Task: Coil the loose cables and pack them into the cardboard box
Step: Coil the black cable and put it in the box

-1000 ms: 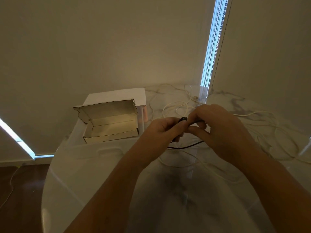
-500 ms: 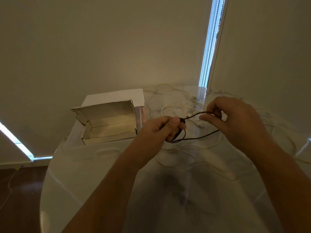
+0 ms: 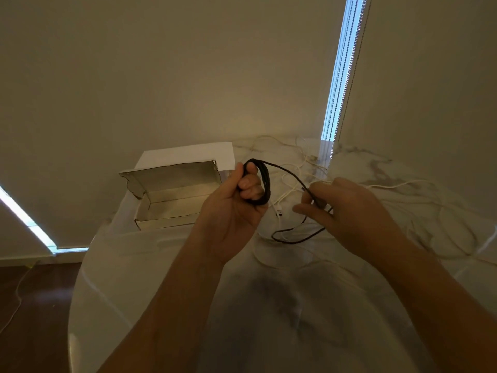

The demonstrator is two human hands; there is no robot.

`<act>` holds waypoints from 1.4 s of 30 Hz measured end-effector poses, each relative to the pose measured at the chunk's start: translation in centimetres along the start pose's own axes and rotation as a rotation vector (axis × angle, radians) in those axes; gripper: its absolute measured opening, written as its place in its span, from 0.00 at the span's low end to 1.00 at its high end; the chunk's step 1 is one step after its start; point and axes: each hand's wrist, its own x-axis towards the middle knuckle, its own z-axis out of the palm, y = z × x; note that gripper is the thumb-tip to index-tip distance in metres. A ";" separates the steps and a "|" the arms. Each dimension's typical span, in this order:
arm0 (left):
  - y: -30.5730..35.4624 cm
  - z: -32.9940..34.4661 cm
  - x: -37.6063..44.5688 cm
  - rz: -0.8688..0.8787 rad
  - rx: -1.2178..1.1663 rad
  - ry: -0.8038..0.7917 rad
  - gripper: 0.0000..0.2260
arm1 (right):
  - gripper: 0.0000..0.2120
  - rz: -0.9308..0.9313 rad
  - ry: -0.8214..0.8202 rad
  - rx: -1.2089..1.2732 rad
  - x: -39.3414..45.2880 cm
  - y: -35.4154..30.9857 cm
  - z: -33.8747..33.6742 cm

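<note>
My left hand (image 3: 236, 203) is raised palm-up above the marble table and grips a black cable (image 3: 265, 184), which is wound in several loops around its curled fingers. A free strand runs from the coil to my right hand (image 3: 341, 208), which pinches it between thumb and fingers; the slack hangs below in a loop (image 3: 293, 238) over the table. An open cardboard box (image 3: 172, 200), empty as far as I can see, stands left of my left hand, lid flap upright. Loose white cables (image 3: 290, 192) lie tangled on the table behind and right of both hands.
The round marble table (image 3: 161, 265) ends in a curved edge at the left, with dark wooden floor (image 3: 35, 305) below and a thin white cord on it. Walls close in behind. A window blind with bead chains (image 3: 338, 90) hangs at the back right.
My left hand has turned palm-up and lifted, with more black loops now wound around its fingers. My right hand has moved down and right along the strand.
</note>
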 end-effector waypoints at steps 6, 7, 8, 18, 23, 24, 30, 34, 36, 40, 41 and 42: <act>0.2 -0.2 0.1 0.057 -0.126 0.061 0.17 | 0.23 0.031 -0.091 -0.017 -0.3 -1.3 0.8; 0.2 -0.2 0.0 0.065 -0.129 0.075 0.17 | 0.22 0.027 -0.129 -0.030 -0.3 -1.4 1.0; 0.2 -0.1 0.0 0.071 -0.132 0.086 0.17 | 0.20 0.018 -0.168 -0.048 -0.4 -1.6 1.1; -0.7 -0.4 0.7 0.252 0.015 0.170 0.16 | 0.15 -0.205 -0.125 -0.165 -0.8 -3.3 2.0; -1.5 -0.4 0.7 0.347 0.336 0.218 0.10 | 0.16 -0.274 0.007 -0.235 -0.9 -3.3 1.8; -1.7 -0.5 0.7 0.362 0.443 0.231 0.09 | 0.16 -0.284 0.033 -0.246 -0.9 -3.3 1.7; -2.4 -0.4 0.2 0.392 1.234 0.219 0.09 | 0.15 -0.306 0.158 -0.315 -0.7 -3.1 1.1; -2.5 -0.2 0.1 0.340 1.385 0.148 0.09 | 0.14 -0.247 0.213 -0.335 -0.5 -2.2 0.4; -2.4 0.0 0.0 0.299 1.362 0.139 0.09 | 0.16 -0.232 0.219 -0.339 -0.4 -1.9 0.3; -1.9 0.3 -0.2 0.205 1.315 0.117 0.11 | 0.18 -0.208 0.255 -0.326 -0.1 -1.6 0.0; -1.8 0.4 -0.2 0.179 1.307 0.110 0.11 | 0.18 -0.206 0.268 -0.321 0.0 -1.5 -0.1; -1.8 0.4 -0.3 0.156 1.315 0.107 0.12 | 0.17 -0.209 0.278 -0.319 0.0 -1.4 -0.2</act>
